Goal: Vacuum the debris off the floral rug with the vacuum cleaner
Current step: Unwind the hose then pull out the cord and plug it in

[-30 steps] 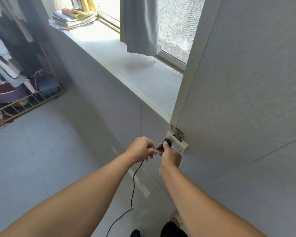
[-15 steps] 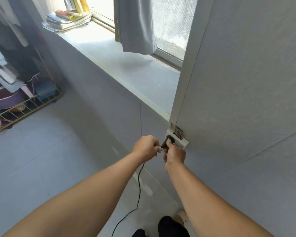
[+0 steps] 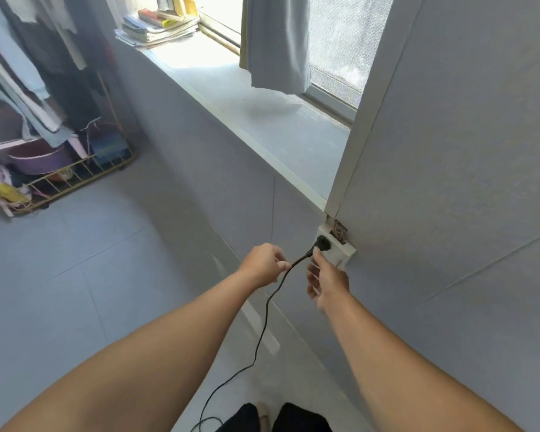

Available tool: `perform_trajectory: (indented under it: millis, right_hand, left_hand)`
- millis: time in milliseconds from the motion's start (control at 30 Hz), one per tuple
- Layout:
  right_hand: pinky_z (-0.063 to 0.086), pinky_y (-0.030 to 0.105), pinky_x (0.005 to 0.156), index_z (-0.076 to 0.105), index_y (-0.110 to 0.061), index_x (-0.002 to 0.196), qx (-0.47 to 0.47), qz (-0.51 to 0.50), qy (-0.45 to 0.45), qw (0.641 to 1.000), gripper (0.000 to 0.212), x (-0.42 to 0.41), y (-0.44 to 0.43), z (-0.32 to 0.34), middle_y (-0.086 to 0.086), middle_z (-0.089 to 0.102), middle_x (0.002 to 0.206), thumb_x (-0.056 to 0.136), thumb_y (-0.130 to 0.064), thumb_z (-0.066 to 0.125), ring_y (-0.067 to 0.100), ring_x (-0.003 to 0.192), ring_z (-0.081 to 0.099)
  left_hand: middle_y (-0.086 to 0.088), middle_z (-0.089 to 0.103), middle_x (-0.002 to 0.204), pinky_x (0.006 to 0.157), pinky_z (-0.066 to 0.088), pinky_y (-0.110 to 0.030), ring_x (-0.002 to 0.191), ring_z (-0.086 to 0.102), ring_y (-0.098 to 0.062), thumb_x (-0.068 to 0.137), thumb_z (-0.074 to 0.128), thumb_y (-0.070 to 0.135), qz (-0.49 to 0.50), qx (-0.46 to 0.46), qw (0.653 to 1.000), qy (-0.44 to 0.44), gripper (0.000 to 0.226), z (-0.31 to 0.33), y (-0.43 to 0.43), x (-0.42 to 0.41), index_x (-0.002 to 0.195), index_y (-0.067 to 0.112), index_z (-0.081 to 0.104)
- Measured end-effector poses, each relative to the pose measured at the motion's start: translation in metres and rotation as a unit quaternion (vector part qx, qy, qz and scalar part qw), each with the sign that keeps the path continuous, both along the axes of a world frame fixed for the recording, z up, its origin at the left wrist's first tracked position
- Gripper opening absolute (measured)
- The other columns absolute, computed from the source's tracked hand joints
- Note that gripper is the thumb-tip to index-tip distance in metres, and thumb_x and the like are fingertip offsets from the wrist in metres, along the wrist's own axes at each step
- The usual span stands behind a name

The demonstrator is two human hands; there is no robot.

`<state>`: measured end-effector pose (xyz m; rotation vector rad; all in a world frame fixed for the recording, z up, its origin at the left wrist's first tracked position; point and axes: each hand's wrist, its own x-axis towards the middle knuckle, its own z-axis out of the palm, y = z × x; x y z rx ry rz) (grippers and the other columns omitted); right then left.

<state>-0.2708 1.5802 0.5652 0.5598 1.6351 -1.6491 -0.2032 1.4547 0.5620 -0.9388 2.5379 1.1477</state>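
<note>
While crouching by the wall below the window sill [image 3: 272, 132], attending to power: black plug [image 3: 321, 244] sitting against the white wall socket [image 3: 340, 254], apparently seated, though how deep cannot be told. Pinching the black cord [image 3: 264, 319] just behind the plug with the left hand [image 3: 262, 265], fingers curled closed around it. Hovering the right hand [image 3: 326, 280] loosely spread and grasping nothing, one fingertip [image 3: 317, 252] touching or nearly touching the plug's lower edge. Lying up and to the right of both hands, the plug, with the right hand nearer to it and the left trailing along the cord. Running the plug's long axis and the cord's first stretch diagonally, from the socket down-left toward the left hand, then dropping to the tiled floor [image 3: 75, 275] and looping near the feet. Showing neither the vacuum cleaner nor the floral rug in this view; presumably somewhere behind, at the cord's far end. Judging the task barely begun: probably letting go of the cord and turning away from the wall next.
</note>
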Motion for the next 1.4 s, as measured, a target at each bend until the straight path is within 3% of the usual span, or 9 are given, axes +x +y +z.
perform_trajectory:
  millis: [100, 200, 433, 533, 667, 900, 1033, 1400]
  right_hand:
    - [0.039, 0.025, 0.055, 0.064, -0.015, 0.079, 0.006, 0.049, -0.011, 0.999, 0.022, 0.008, 0.006, 0.000, -0.001, 0.061, 0.070, 0.088, -0.034, 0.070, 0.011, 0.061, 0.053]
    - [0.041, 0.025, 0.056, 0.063, -0.013, 0.083, -0.002, 0.118, -0.024, 0.993, 0.021, 0.019, 0.013, 0.002, -0.001, 0.061, 0.073, 0.090, -0.033, 0.069, 0.011, 0.062, 0.055]
    - [0.042, 0.022, 0.056, 0.066, -0.012, 0.086, 0.038, 0.294, -0.039, 0.954, 0.016, 0.046, 0.047, -0.003, -0.001, 0.063, 0.073, 0.094, -0.025, 0.064, 0.009, 0.060, 0.055]
    - [0.040, 0.021, 0.055, 0.065, -0.012, 0.086, 0.066, 0.366, -0.044, 0.927, 0.014, 0.062, 0.064, -0.015, -0.001, 0.062, 0.072, 0.095, -0.023, 0.062, 0.009, 0.058, 0.053]
    - [0.035, 0.018, 0.051, 0.063, -0.014, 0.084, 0.107, 0.463, -0.046, 0.879, 0.017, 0.096, 0.079, -0.032, -0.002, 0.060, 0.071, 0.097, -0.023, 0.059, 0.007, 0.056, 0.050]
    - [0.033, 0.020, 0.052, 0.063, -0.011, 0.085, 0.152, 0.648, 0.031, 0.745, 0.013, 0.188, 0.098, -0.051, 0.001, 0.058, 0.068, 0.095, -0.018, 0.058, 0.010, 0.052, 0.043]
    - [0.034, 0.021, 0.050, 0.062, -0.009, 0.085, 0.144, 0.736, 0.082, 0.656, 0.013, 0.245, 0.107, -0.050, 0.003, 0.060, 0.069, 0.094, -0.018, 0.061, 0.012, 0.054, 0.045]
    - [0.036, 0.020, 0.048, 0.066, -0.007, 0.085, 0.150, 0.817, 0.151, 0.536, 0.011, 0.416, 0.160, -0.056, 0.004, 0.062, 0.067, 0.091, -0.016, 0.061, 0.012, 0.052, 0.048]
  left_hand:
    - [-0.008, 0.072, 0.094, 0.064, 0.048, -0.023, 0.063, 0.066, -0.014, 0.094, 0.061, 0.024, 0.039, 0.009, 0.999, 0.002, 0.018, 0.000, 0.005, 0.023, 0.100, 0.010, 0.069]
    - [-0.009, 0.072, 0.091, 0.067, 0.047, -0.024, 0.062, 0.065, -0.016, 0.093, 0.061, 0.021, 0.085, 0.019, 0.996, 0.000, 0.015, -0.002, 0.014, 0.047, 0.098, 0.009, 0.069]
    - [-0.004, 0.066, 0.085, 0.055, 0.044, -0.019, 0.057, 0.061, -0.010, 0.095, 0.058, 0.019, 0.172, 0.058, 0.983, -0.022, 0.019, -0.007, 0.061, 0.108, 0.103, 0.004, 0.068]
    - [-0.002, 0.068, 0.086, 0.072, 0.051, -0.026, 0.067, 0.066, -0.014, 0.095, 0.058, 0.021, 0.214, 0.074, 0.973, -0.044, 0.019, -0.016, 0.092, 0.143, 0.102, 0.007, 0.069]
    - [-0.006, 0.072, 0.089, 0.080, 0.054, -0.031, 0.073, 0.070, -0.017, 0.094, 0.058, 0.021, 0.280, 0.101, 0.953, -0.050, 0.019, -0.030, 0.131, 0.193, 0.101, 0.007, 0.069]
    - [-0.010, 0.073, 0.095, 0.065, 0.049, -0.022, 0.073, 0.069, -0.017, 0.094, 0.059, 0.021, 0.412, 0.138, 0.899, -0.054, 0.022, -0.036, 0.206, 0.301, 0.100, 0.003, 0.069]
    - [-0.008, 0.073, 0.097, 0.066, 0.047, -0.021, 0.078, 0.071, -0.018, 0.095, 0.058, 0.022, 0.481, 0.149, 0.863, -0.051, 0.021, -0.040, 0.249, 0.361, 0.098, 0.004, 0.069]
    - [-0.006, 0.068, 0.090, 0.060, 0.047, -0.020, 0.073, 0.067, -0.018, 0.095, 0.058, 0.021, 0.594, 0.192, 0.781, -0.004, 0.021, -0.054, 0.357, 0.532, 0.104, 0.003, 0.066]
